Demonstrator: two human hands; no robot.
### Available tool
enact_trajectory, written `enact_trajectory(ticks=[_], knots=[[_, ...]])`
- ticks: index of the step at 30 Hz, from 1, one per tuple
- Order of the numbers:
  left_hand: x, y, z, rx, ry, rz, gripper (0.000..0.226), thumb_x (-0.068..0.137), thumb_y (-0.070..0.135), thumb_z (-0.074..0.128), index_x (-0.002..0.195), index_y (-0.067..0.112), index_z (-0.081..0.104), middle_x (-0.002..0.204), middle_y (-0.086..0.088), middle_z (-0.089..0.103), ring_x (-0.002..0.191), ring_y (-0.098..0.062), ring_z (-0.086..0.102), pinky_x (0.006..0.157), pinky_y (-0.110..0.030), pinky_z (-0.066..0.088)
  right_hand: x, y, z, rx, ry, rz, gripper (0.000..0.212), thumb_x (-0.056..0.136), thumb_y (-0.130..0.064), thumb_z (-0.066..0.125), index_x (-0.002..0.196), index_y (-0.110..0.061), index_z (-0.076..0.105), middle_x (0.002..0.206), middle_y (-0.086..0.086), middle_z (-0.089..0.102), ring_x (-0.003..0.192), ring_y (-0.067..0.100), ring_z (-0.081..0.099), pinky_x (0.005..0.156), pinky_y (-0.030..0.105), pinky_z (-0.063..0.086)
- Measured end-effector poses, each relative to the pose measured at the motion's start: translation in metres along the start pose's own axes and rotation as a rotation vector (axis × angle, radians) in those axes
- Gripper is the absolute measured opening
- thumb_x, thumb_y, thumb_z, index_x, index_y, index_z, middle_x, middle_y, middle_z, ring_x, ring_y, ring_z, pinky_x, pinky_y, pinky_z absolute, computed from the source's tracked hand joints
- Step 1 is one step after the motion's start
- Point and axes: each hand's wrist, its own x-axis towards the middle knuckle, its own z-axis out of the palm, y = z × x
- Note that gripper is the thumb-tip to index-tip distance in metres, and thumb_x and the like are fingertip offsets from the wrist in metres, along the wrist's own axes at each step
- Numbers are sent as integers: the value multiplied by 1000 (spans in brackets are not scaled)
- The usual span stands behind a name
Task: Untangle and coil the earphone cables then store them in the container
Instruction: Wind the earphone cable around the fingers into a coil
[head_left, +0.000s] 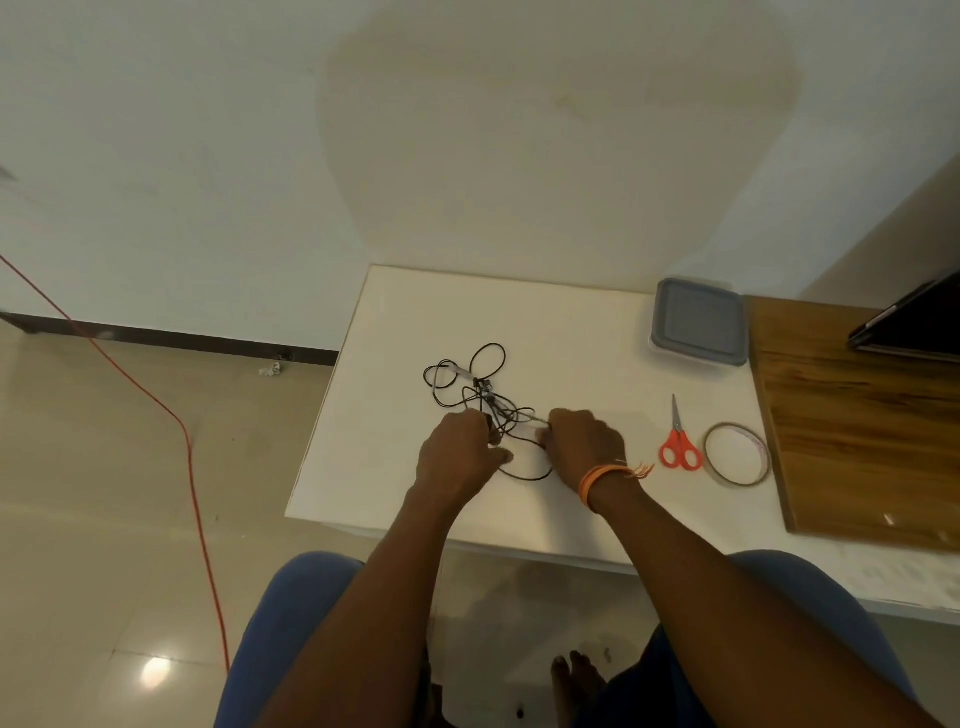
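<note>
Earphone cables (475, 387) lie knotted mid-tabletop (374, 467). Left hand (460, 452) and right hand (584, 444) each pinch strands at the near side. Loosening loops gently beats pulling tight. Lidded container (698, 323) waits at the far right edge.

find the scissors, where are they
In the head view, the orange-handled scissors lie on the white table, right of the hands, beside the tape roll.
</note>
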Motion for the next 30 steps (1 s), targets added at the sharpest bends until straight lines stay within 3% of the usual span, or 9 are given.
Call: enact_trajectory(ticks=[3, 8, 12, 17, 21, 24, 26, 29, 30], knots=[[0, 1, -13, -39, 135, -29, 29, 93, 35, 59, 76, 12, 61, 71, -2, 64, 71, -26, 64, 64, -33, 49, 4, 18, -14, 25, 65, 140, 29, 98, -34, 46, 106, -11, 61, 111, 16, 64, 101, 38, 62, 80, 37, 48], [1, 7, -35, -342, 257, 2, 20, 95, 26, 58, 79, 18, 67, 57, 9, 57, 54, -15, 56, 56, -29, 46, 9, 43, -29, -4, 30, 238, 21, 96, -27, 53, 105, -11, 63, 108, 15, 66, 96, 36, 65, 80, 38, 53], [-8, 9, -35, -128, 223, 57, 36, 97, 36, 54, 72, 10, 56, 61, -1, 59, 61, -26, 62, 60, -40, 54, 7, 45, -32, -101, 9, 237, 16, 93, -19, 58, 105, -11, 64, 110, 14, 66, 100, 35, 65, 79, 36, 49], [-11, 11, -46, -68, 327, 83, 32, 100, 36, 50, 79, 13, 60, 66, 2, 57, 68, -27, 59, 61, -34, 48, 2, 56, -40, -280, -68, 272, 23, 91, -14, 55, 114, -12, 61, 118, 10, 64, 106, 31, 63, 85, 37, 49], [-16, 24, -52, -1, 364, 158, 35, 101, 38, 46, 90, 11, 66, 73, -1, 65, 72, -26, 60, 64, -33, 48, -5, 47, -51, -317, -156, 315, 37, 84, -24, 70, 119, -14, 61, 118, 9, 64, 108, 30, 63, 83, 37, 49], [-20, 33, -51, 44, 378, 237, 33, 101, 38, 46, 91, 12, 64, 80, -1, 67, 80, -28, 62, 69, -34, 51, -8, 34, -68, -345, -225, 264, 72, 65, -40, 86, 124, -16, 53, 125, 10, 54, 116, 33, 54, 89, 42, 47], [-22, 38, -49, 71, 372, 278, 33, 101, 40, 45, 94, 15, 64, 83, -1, 67, 83, -28, 63, 69, -33, 48, -11, 26, -78, -123, -162, 75, 87, 61, -35, 88, 135, -21, 45, 132, 9, 45, 124, 31, 46, 97, 40, 43], [-25, 50, -52, 65, 373, 330, 32, 101, 40, 46, 103, 17, 67, 90, -4, 71, 86, -28, 64, 68, -31, 44, -27, -2, -93, 665, -121, -262, 91, 71, -20, 85, 145, -29, 34, 137, -5, 44, 131, 7, 39, 100, 15, 32], [-27, 53, -54, 56, 382, 339, 31, 101, 38, 47, 103, 16, 68, 89, -4, 71, 85, -28, 63, 67, -31, 42, -30, -10, -94, 828, -138, -330, 85, 75, -16, 82, 145, -29, 35, 138, -7, 47, 131, 2, 40, 102, 14, 31]])
